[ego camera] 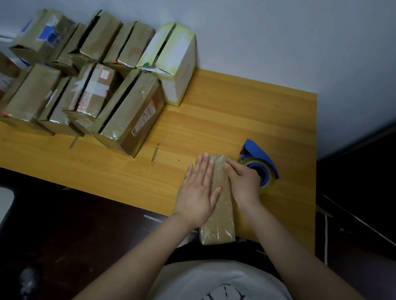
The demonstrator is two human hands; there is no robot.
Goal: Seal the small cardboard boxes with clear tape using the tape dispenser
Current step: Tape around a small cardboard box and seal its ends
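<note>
A small brown cardboard box (pixel 219 210) lies lengthwise at the near edge of the wooden table (pixel 248 112), its top glossy with clear tape. My left hand (pixel 197 190) rests flat on the box's left side, fingers spread. My right hand (pixel 243 181) presses on the box's right top edge with the fingers curled down. Just right of that hand stands the blue tape dispenser (pixel 259 160) with a roll of clear tape, partly hidden behind my right hand.
Several brown cardboard boxes (pixel 126 113) stand packed together at the back left of the table, some with open slits on top. A white and green box (pixel 175 61) stands against the wall. Dark floor lies left and right of the table.
</note>
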